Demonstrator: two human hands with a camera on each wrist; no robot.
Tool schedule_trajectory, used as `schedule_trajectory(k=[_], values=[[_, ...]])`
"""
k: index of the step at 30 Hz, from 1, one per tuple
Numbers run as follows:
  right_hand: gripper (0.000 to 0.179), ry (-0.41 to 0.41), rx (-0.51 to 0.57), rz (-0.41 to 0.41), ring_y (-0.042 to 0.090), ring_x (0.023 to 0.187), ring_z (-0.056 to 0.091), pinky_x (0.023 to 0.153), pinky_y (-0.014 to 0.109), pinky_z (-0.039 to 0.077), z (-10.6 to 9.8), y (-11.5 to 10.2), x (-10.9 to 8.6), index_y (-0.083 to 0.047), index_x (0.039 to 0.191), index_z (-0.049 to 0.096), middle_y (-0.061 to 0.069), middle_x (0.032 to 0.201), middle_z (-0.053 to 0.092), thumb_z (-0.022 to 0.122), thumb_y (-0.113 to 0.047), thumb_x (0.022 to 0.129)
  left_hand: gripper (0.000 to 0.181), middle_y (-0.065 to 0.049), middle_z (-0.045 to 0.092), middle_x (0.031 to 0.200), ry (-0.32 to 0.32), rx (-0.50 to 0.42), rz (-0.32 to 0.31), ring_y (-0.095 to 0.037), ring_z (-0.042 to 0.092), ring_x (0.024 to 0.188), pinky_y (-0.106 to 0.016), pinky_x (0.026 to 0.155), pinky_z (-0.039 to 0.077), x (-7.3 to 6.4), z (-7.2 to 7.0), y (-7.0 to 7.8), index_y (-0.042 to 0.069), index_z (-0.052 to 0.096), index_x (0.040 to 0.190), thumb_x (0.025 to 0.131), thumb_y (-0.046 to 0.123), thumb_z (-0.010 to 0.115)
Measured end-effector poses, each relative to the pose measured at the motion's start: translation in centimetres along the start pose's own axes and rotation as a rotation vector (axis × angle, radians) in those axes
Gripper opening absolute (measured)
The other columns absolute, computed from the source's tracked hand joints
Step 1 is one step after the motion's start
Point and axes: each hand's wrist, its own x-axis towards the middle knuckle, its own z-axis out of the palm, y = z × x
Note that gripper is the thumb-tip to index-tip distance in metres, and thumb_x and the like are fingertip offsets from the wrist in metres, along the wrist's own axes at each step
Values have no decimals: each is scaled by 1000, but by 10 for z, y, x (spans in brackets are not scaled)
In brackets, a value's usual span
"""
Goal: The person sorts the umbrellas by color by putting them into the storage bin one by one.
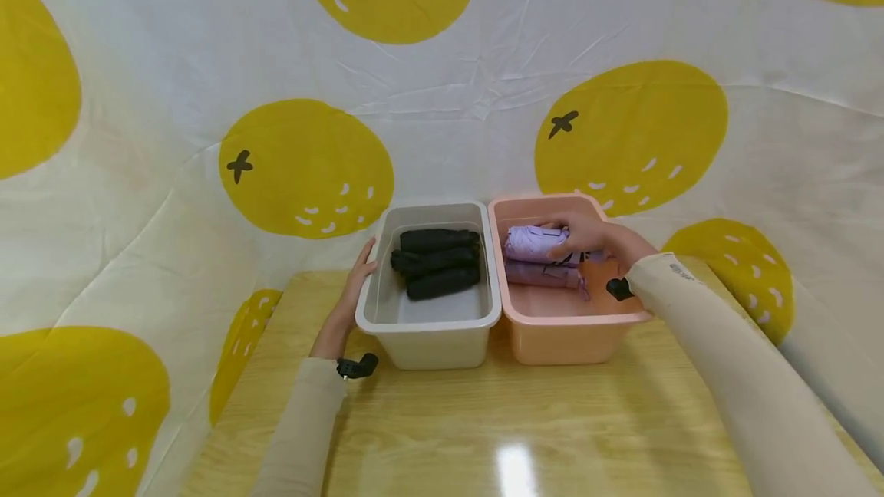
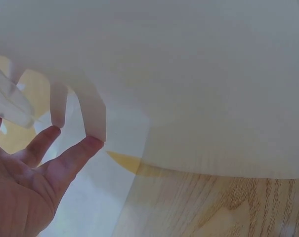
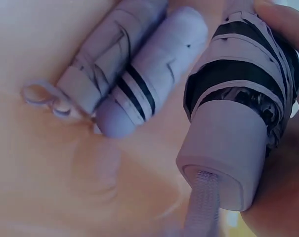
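My right hand [image 1: 580, 235] reaches into the pink bin [image 1: 580, 320] and grips a folded lavender umbrella [image 3: 226, 143]. Its handle and wrist strap show close up in the right wrist view, with black bands above the handle. Beside it in the bin lie two more folded purple umbrellas: one with a looped strap [image 3: 97, 64], the other with a rounded end [image 3: 159, 64]. My left hand [image 1: 357, 276] rests against the outer left side of the pale grey bin [image 1: 428, 326]. In the left wrist view its spread fingertips [image 2: 96, 142] touch the bin's smooth wall.
Three folded black umbrellas [image 1: 442, 261] lie side by side in the grey bin. Both bins stand next to each other on a wooden table [image 1: 442, 420]. Behind hangs a white cloth [image 1: 449, 144] with large yellow fruit prints.
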Motion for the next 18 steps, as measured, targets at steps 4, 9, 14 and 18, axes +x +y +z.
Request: schedule_trajectory(k=[4,9,14,18], values=[[71,-26,4,-6,36,118,52,95,52,43,7,2,2,-4,140,51,18,132,56,82,-22,79,58,-10,2,161,0,-19,11,-39,10,143,-58,110,14,0,0,-1,12,3,157,106,12,29],[71,-21,-14,4,34,121,50,97,52,41,12,5,6,-7,141,51,14,134,55,82,-23,79,57,-13,1,161,-14,-33,28,-41,9,143,-60,110,13,1,2,0,10,1,157,106,10,27],[72,-34,-3,-1,34,121,51,98,52,41,14,10,11,-6,140,52,14,133,56,83,-23,78,57,-13,1,161,-16,-30,28,-41,9,143,-60,110,13,2,2,-1,10,0,157,106,10,27],[74,-78,42,14,34,123,49,99,52,39,17,17,14,-6,141,50,15,135,54,83,-25,78,57,-12,2,161,-7,-18,22,-40,11,143,-59,110,14,1,1,-2,10,1,157,106,10,28]])
